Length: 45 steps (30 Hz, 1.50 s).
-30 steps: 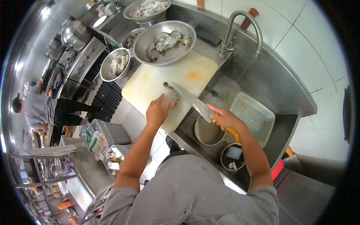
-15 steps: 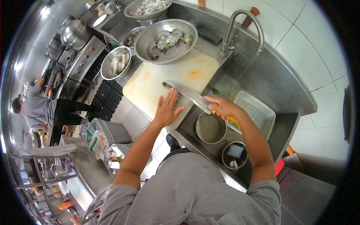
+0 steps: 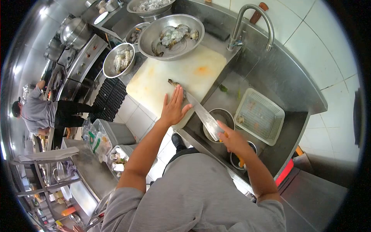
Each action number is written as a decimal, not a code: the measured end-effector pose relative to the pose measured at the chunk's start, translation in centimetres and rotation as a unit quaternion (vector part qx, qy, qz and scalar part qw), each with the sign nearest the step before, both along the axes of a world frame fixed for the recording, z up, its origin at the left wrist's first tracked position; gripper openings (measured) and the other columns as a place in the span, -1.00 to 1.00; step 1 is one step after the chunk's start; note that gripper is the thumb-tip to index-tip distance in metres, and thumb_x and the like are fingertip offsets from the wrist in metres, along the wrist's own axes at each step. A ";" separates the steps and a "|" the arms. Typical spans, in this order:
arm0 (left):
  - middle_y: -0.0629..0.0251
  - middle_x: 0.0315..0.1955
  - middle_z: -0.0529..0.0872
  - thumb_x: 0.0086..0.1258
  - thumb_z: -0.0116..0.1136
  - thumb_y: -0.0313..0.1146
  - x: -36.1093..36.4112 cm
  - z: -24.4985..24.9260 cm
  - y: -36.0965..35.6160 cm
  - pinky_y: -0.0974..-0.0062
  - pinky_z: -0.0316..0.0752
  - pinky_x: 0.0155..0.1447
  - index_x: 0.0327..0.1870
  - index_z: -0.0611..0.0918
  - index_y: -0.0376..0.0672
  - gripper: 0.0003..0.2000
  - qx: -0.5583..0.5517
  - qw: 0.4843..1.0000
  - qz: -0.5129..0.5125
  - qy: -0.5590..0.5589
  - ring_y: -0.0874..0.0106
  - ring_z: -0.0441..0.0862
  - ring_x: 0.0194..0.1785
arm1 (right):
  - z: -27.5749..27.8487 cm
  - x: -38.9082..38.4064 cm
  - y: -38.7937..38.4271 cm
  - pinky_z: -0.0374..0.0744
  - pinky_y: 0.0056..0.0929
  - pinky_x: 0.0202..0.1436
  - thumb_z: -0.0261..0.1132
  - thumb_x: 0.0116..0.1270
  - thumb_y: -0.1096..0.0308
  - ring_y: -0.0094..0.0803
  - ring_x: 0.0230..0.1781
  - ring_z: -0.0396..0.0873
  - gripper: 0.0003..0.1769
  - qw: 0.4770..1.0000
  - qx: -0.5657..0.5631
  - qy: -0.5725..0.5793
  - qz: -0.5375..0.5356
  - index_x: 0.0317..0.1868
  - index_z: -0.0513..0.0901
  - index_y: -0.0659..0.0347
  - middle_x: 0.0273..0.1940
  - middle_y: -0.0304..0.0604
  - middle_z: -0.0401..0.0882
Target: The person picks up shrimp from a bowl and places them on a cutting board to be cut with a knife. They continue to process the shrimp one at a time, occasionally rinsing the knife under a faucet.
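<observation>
My left hand (image 3: 174, 108) lies flat with its fingers spread over a shrimp on the white cutting board (image 3: 150, 79). Only the shrimp's dark tail end (image 3: 173, 82) shows past my fingertips; its body is mostly covered. A large kitchen knife (image 3: 204, 116) is in my right hand (image 3: 232, 139), which is closed round its orange handle. The blade slants over the board's near right edge, its tip close beside my left fingers. Whether the edge touches the shrimp cannot be made out. Several peeled shrimp (image 3: 176, 35) rest in a big steel bowl (image 3: 148, 44) behind the board.
A smaller bowl (image 3: 107, 65) of shrimp meat stands left of the big one. In the sink (image 3: 293, 112) at right are a white plastic basket (image 3: 280, 120) and a steel pot (image 3: 231, 116), below a curved faucet (image 3: 270, 33). Another person (image 3: 40, 112) works at the far left.
My right hand has drawn the knife back towards my body, so its tip now sits nearer my left thumb. My left hand has stayed almost in place on the shrimp.
</observation>
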<state>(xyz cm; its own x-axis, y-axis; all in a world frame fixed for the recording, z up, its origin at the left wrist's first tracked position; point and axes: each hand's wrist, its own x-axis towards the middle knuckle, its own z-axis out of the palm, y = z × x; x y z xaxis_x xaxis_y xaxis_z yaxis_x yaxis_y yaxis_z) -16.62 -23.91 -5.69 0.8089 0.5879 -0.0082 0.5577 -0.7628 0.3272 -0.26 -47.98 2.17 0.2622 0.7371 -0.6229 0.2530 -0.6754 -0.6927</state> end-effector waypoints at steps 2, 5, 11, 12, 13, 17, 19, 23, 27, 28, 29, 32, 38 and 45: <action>0.10 0.53 -0.01 0.43 -0.14 0.24 0.0 0.0 0.0 -0.04 -0.20 0.54 0.52 -0.03 -0.25 -0.14 -0.002 1.000 0.000 0.000 0.25 -0.08 0.59 | -2.6 -1.4 -1.3 0.57 -0.13 -0.05 0.10 0.42 0.09 0.10 -0.21 0.66 -0.38 0.997 0.051 -0.051 0.012 0.46 0.23 -0.14 -0.22 0.29 0.63; 0.09 0.53 -0.02 0.43 -0.15 0.26 0.1 0.1 0.0 -0.04 -0.20 0.54 0.52 -0.03 -0.25 -0.13 -0.004 1.000 0.003 0.009 0.24 -0.08 0.59 | -2.1 -3.2 -1.8 0.54 -0.19 -0.14 0.11 0.42 0.14 0.00 -0.30 0.59 -0.38 0.998 0.049 -0.050 0.002 0.47 0.22 -0.11 -0.25 0.19 0.64; 0.08 0.53 -0.04 0.43 -0.19 0.27 0.3 0.1 0.0 -0.04 -0.21 0.54 0.52 -0.04 -0.28 -0.12 0.000 1.000 0.007 0.009 0.23 -0.08 0.58 | -1.7 -4.7 -2.8 0.57 -0.24 -0.30 0.11 0.42 0.17 -0.20 -0.47 0.58 -0.36 0.998 0.060 -0.033 0.010 0.48 0.19 -0.06 -0.32 0.09 0.66; 0.08 0.53 -0.04 0.43 -0.19 0.27 0.3 0.1 -0.1 -0.04 -0.21 0.54 0.52 -0.04 -0.28 -0.12 0.002 1.000 0.009 0.009 0.23 -0.08 0.58 | -1.3 -4.7 -2.7 0.56 -0.11 -0.18 0.10 0.41 0.15 -0.01 -0.31 0.61 -0.37 0.998 0.048 -0.036 0.012 0.46 0.21 -0.06 -0.26 0.18 0.65; 0.08 0.53 -0.04 0.43 -0.20 0.27 0.4 0.2 -0.1 -0.04 -0.21 0.54 0.51 -0.04 -0.29 -0.12 -0.001 1.000 0.010 0.008 0.23 -0.08 0.58 | -0.9 -4.6 -2.6 0.55 0.03 -0.06 0.09 0.40 0.12 0.17 -0.15 0.63 -0.38 0.999 0.035 -0.038 0.015 0.45 0.23 -0.06 -0.20 0.27 0.64; 0.07 0.54 -0.06 0.47 -0.22 0.24 0.6 0.1 -0.3 -0.05 -0.24 0.54 0.51 -0.04 -0.29 -0.16 -0.004 1.000 0.026 0.004 0.23 -0.08 0.59 | -0.5 -3.6 -3.3 0.55 0.04 -0.08 0.10 0.40 0.12 0.17 -0.17 0.63 -0.39 0.989 0.034 -0.112 0.095 0.45 0.23 -0.12 -0.21 0.27 0.63; 0.05 0.53 -0.02 0.49 -0.24 0.21 0.6 -0.2 -0.1 -0.02 -0.18 0.53 0.51 0.01 -0.26 -0.21 -0.043 0.998 0.046 -0.011 0.22 -0.04 0.57 | 0.0 -2.7 -4.8 0.56 0.02 -0.09 0.10 0.40 0.12 0.17 -0.19 0.64 -0.38 0.980 0.064 -0.122 0.146 0.45 0.23 -0.15 -0.22 0.27 0.63; -0.01 0.43 0.22 0.54 -0.23 0.14 0.8 1.6 2.2 0.17 0.10 0.46 0.45 0.24 -0.20 -0.34 -0.284 0.935 0.121 -0.175 0.18 0.17 0.50 | 1.5 0.0 -6.6 0.57 -0.03 -0.11 0.11 0.40 0.11 0.14 -0.26 0.64 -0.38 0.990 0.026 -0.129 0.059 0.45 0.24 -0.16 -0.26 0.25 0.63; 0.02 -0.05 0.60 0.39 0.16 -0.21 1.2 2.0 1.7 0.30 0.42 0.19 0.02 0.54 -0.27 -0.66 -0.072 0.966 0.086 -0.233 0.09 0.52 0.09 | 1.6 1.6 -7.2 0.57 -0.10 -0.10 0.12 0.41 0.13 0.09 -0.29 0.65 -0.39 0.995 -0.005 -0.098 -0.027 0.45 0.25 -0.15 -0.27 0.20 0.65; 0.03 -0.13 0.61 0.34 0.22 -0.28 1.1 2.1 1.5 0.29 0.44 0.15 -0.05 0.55 -0.28 -0.71 0.014 0.980 0.057 -0.190 0.08 0.55 0.02 | 1.6 1.6 -7.1 0.57 -0.12 -0.10 0.13 0.41 0.14 0.07 -0.30 0.65 -0.39 0.994 -0.003 -0.098 -0.038 0.45 0.25 -0.14 -0.27 0.19 0.65; 0.04 -0.19 0.60 0.30 0.25 -0.33 1.1 2.0 1.3 0.28 0.45 0.11 -0.10 0.55 -0.27 -0.74 0.019 0.982 0.051 -0.179 0.09 0.56 -0.04 | 2.0 1.5 -6.9 0.57 -0.14 -0.10 0.13 0.41 0.14 0.04 -0.30 0.66 -0.38 0.996 -0.021 -0.074 -0.053 0.46 0.24 -0.14 -0.27 0.17 0.66; 0.07 -0.30 0.60 0.23 0.28 -0.40 1.1 1.5 1.1 0.29 0.50 -0.01 -0.22 0.57 -0.27 -0.81 0.001 0.984 0.053 -0.171 0.11 0.58 -0.17 | 2.7 0.9 -6.1 0.56 -0.29 -0.24 0.15 0.40 0.18 -0.17 -0.42 0.60 -0.38 0.996 -0.025 -0.034 -0.077 0.46 0.26 -0.12 -0.32 0.05 0.65; 0.06 -0.33 0.70 0.35 0.16 -0.34 0.0 1.1 2.5 0.38 0.53 -0.11 -0.24 0.67 -0.30 -0.81 -0.132 0.960 0.130 -0.210 0.22 0.66 -0.27 | 0.2 -0.6 -6.5 0.50 -0.46 -0.55 0.20 0.39 0.25 -0.51 -0.69 0.44 -0.38 0.998 0.015 -0.005 -0.066 0.45 0.28 -0.07 -0.37 -0.14 0.62; 0.03 -0.31 0.71 0.38 0.15 -0.31 0.4 2.3 2.0 0.39 0.52 -0.13 -0.17 0.68 -0.29 -0.79 -0.213 0.933 0.184 -0.226 0.26 0.66 -0.29 | 0.1 -0.6 -6.1 0.55 -0.18 0.03 0.14 0.41 0.12 0.01 -0.09 0.67 -0.36 1.000 -0.007 -0.016 -0.015 0.46 0.23 -0.04 -0.12 0.09 0.69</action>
